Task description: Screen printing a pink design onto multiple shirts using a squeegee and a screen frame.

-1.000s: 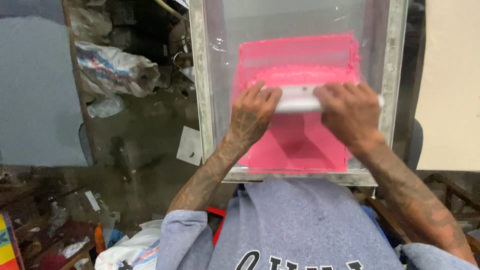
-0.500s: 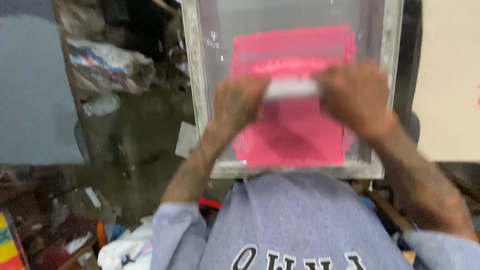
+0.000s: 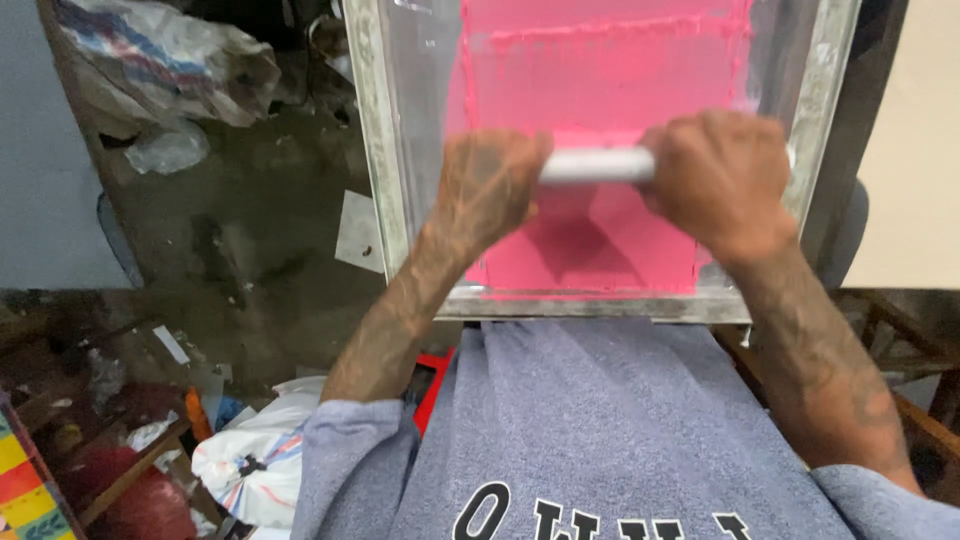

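We take the metal frame as the landmark. It lies flat in front of us, with a screen stretched inside it. A broad patch of pink ink covers the middle of the screen.

Both hands are clenched around one white bar, which lies crosswise over the ink, inside the frame and towards its near rail. Our left hand grips the left end of the bar. Our right hand grips the right end. Only the short middle stretch of the bar shows between them; the hands hide both ends and whatever lies under the bar. The hands are slightly blurred.

The near rail of the frame touches or sits just above our grey sweater; we cannot tell which. Both forearms cross this rail to reach the bar.

Left of the frame, the dark floor carries a pale sheet of paper, just beside the frame's left rail. Further left and away from us lies a crumpled plastic sack. Near our left elbow, below the frame, sits a white bag. Beyond it, at the far lower left, is a heap of red and mixed clutter. Right of the frame stands a pale wall.
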